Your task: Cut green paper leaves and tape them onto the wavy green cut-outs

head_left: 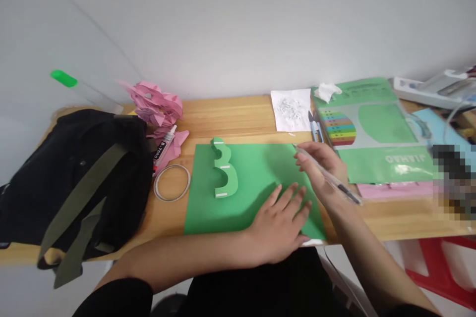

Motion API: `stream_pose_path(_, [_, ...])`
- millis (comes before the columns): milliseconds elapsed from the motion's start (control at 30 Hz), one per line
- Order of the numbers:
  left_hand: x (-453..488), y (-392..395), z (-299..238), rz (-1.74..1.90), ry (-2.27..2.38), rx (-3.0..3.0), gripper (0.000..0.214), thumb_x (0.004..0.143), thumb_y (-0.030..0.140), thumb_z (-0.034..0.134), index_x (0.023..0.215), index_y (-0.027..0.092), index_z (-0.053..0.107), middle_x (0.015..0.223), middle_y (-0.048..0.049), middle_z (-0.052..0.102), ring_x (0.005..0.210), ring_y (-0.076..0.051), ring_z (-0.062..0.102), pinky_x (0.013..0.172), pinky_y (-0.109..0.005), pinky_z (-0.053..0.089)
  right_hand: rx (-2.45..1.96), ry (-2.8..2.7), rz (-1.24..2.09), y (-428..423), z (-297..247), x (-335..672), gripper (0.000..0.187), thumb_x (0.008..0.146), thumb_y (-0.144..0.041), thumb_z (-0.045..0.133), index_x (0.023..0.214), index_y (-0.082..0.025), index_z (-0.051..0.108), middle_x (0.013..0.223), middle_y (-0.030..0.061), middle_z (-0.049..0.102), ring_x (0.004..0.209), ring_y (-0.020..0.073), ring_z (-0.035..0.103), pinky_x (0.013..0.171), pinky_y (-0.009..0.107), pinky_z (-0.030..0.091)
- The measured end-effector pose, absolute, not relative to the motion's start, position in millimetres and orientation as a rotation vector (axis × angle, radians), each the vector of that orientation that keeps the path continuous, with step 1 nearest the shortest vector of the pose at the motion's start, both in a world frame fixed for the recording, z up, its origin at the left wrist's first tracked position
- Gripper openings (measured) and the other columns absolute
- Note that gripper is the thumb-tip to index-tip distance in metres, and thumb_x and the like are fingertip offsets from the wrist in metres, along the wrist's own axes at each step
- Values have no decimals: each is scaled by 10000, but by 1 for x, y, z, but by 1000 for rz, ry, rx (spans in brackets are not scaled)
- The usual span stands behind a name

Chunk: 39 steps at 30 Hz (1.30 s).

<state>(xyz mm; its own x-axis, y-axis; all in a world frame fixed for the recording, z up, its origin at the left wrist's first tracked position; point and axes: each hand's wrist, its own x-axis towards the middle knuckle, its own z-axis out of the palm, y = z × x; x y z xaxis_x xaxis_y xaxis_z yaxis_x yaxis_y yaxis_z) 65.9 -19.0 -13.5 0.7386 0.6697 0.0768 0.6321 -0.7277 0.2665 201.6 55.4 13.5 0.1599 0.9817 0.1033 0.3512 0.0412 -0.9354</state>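
We are resting our left hand [282, 223] flat on the green sheet [256, 168], near its lower right part, with the fingers spread apart and gripping nothing. In our right hand [332, 161] we are holding a clear-barrelled pen [329, 177], its thumb and fingers closing around the barrel, and we are pointing the tip at the sheet's upper right corner; whether it is touching the paper we cannot tell. The sheet is lying on the wooden table [230, 119] right in front of us, and on its left part a green 3-shaped cutout [231, 181] with white strips is sitting, well apart from both hands. Just left of the sheet a ring of tape [156, 183] is lying near the B-7000 glue tube [163, 148], while blue-handled snips [316, 126] are lying beyond our right hand. Judging by this pose, we are probably marking the sheet or getting the pen placed to do so. As we are reading it, the next move is calling for a light, controlled tip at that corner and a steady left palm, so that the sheet is not sliding under the stroke.
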Motion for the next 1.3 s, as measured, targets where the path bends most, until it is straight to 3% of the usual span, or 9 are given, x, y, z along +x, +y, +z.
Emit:
stream_pose_path(133, [71, -22, -24, 281, 1014, 2764, 587, 934, 508, 354, 1397, 151, 412, 1513, -106, 358, 1418, -258, 250, 1144, -428, 178, -1466, -1532, 858, 73, 18, 189, 248, 815, -430, 593, 794, -188, 635, 709, 14, 628, 618, 142, 564, 572, 272, 447])
stream_pose_path(367, [69, -20, -27, 345, 984, 2757, 569, 921, 493, 388, 1362, 138, 456, 1445, -124, 451, 1376, -264, 322, 1131, -423, 194, -1441, -1308, 1124, 98, -3, 168, 570, 828, -698, 402, 676, -188, 608, 499, -11, 513, 427, 115, 466, 410, 242, 373])
stream_pose_path(567, [69, -19, -26, 422, 978, 2730, 554, 926, 474, 377, 1353, 132, 459, 1415, -124, 481, 1348, -264, 361, 1113, -420, 230, -1393, -1277, 1163, 99, -22, 169, 525, 848, -675, 402, 745, -195, 586, 512, -14, 551, 430, 118, 501, 390, 228, 374])
stream_pose_path(700, [68, -19, -26, 431, 975, 2737, 554, 929, 478, 363, 1346, 127, 463, 1410, -133, 485, 1341, -266, 374, 1103, -416, 244, -1363, -1497, 1087, 101, -23, 173, 467, 888, -620, 369, 790, -208, 564, 474, -48, 475, 398, 111, 427, 403, 234, 341])
stream_pose_path(833, [66, -18, -28, 442, 960, 2757, 554, 930, 484, 356, 1346, 133, 459, 1434, -141, 455, 1361, -271, 352, 1098, -415, 246, -1518, -1988, 699, 104, -5, 192, 252, 843, -444, 556, 847, -199, 616, 691, 20, 623, 596, 158, 573, 532, 260, 424])
stream_pose_path(900, [66, -17, -32, 460, 957, 2769, 559, 923, 494, 368, 1343, 136, 458, 1440, -146, 447, 1362, -275, 351, 1093, -419, 255, -1643, -2233, 419, 97, 8, 210, 174, 858, -288, 537, 950, -184, 642, 895, 81, 665, 770, 208, 630, 614, 285, 453])
stream_pose_path(1033, [71, -17, -34, 569, 955, 2806, 499, 904, 476, 429, 1253, 131, 520, 1362, -151, 520, 1299, -290, 425, 1060, -428, 305, -1986, -2598, 78, 71, 28, 250, 314, 837, -60, 447, 1074, -162, 626, 976, 113, 646, 825, 233, 641, 613, 292, 429])
stream_pose_path(1200, [56, -10, 6, 645, 998, 2799, 263, 902, 346, 489, 1015, 138, 604, 1033, -88, 649, 947, -223, 586, 901, -368, 432, -2166, -2680, 210, 76, 38, 256, 288, 894, -95, 391, 1060, -148, 621, 1001, 123, 650, 847, 213, 642, 655, 280, 423])
stream_pose_path(1300, [24, 0, 40, 487, 1423, 2647, 234, 903, 359, 498, 892, 154, 612, 922, -85, 638, 859, -238, 571, 779, -389, 461, -2368, -2422, 219, 103, 42, 238, 284, 924, -190, 384, 1090, -123, 605, 1078, 153, 649, 955, 244, 637, 728, 299, 439])
